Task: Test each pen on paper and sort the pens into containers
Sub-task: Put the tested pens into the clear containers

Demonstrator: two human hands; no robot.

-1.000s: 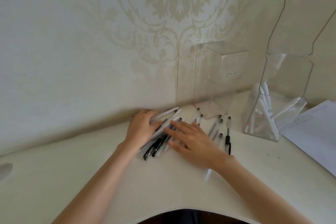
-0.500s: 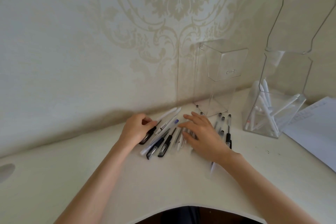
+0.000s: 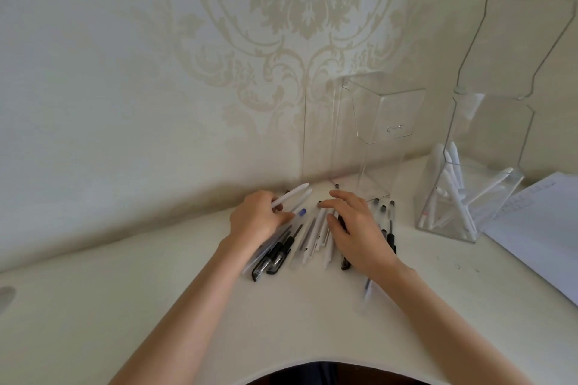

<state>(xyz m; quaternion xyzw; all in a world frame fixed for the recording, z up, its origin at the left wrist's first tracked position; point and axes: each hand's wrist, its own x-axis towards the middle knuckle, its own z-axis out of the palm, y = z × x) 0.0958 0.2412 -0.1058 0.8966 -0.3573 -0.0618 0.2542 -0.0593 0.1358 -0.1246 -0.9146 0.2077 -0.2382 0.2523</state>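
Observation:
Several pens [image 3: 308, 236], white, clear and black, lie in a loose heap on the white desk [image 3: 156, 306] near the wall. My left hand [image 3: 258, 217] rests on the heap's left side, fingers curled around a white pen [image 3: 291, 196] that sticks out toward the wall. My right hand [image 3: 359, 230] lies flat on the heap's right side, fingers spread over the pens. An empty clear container [image 3: 380, 141] stands behind the heap. A second clear container [image 3: 488, 197] at the right holds several white pens. A sheet of paper [image 3: 544, 228] lies at the far right.
The patterned wall runs close behind the pens. The desk's curved front edge lies near the bottom, with a dark gap below it. A grey oval spot [image 3: 6, 294] shows at the desk's far left edge.
Both hands have shifted over the heap, spreading the pens apart. My left hand has curled around a white pen; my right hand has slid to the right part of the heap.

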